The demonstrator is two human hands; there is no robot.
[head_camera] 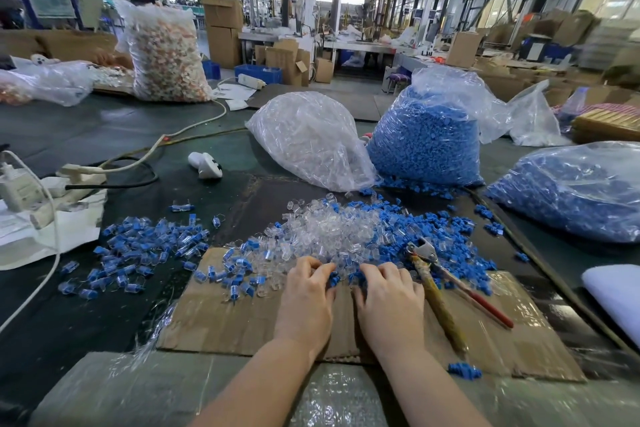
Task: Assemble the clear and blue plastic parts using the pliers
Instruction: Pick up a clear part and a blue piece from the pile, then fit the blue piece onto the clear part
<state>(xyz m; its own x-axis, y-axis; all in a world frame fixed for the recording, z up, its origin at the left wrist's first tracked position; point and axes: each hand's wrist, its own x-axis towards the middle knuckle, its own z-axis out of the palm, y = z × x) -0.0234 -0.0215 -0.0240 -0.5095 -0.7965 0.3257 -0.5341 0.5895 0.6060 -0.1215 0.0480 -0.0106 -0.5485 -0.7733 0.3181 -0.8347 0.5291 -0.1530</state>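
Note:
A loose heap of clear parts (329,232) and blue parts (440,229) lies at the far edge of a cardboard sheet (242,319). My left hand (306,295) and my right hand (389,298) rest side by side at the heap's near edge. Their fingers curl down into the parts, and small blue pieces show between them. What each hand holds is hidden. The pliers (424,250) lie just right of my right hand, jaws in the heap, one yellow-wrapped and one red handle pointing toward me. A spread of joined clear-and-blue pieces (145,239) sits to the left.
Behind the heap stand a bag of clear parts (308,139) and a bag of blue parts (426,142); another blue bag (571,191) lies at the right. A power strip with cables (79,177) is at the left, a white foam sheet (616,291) at the right edge.

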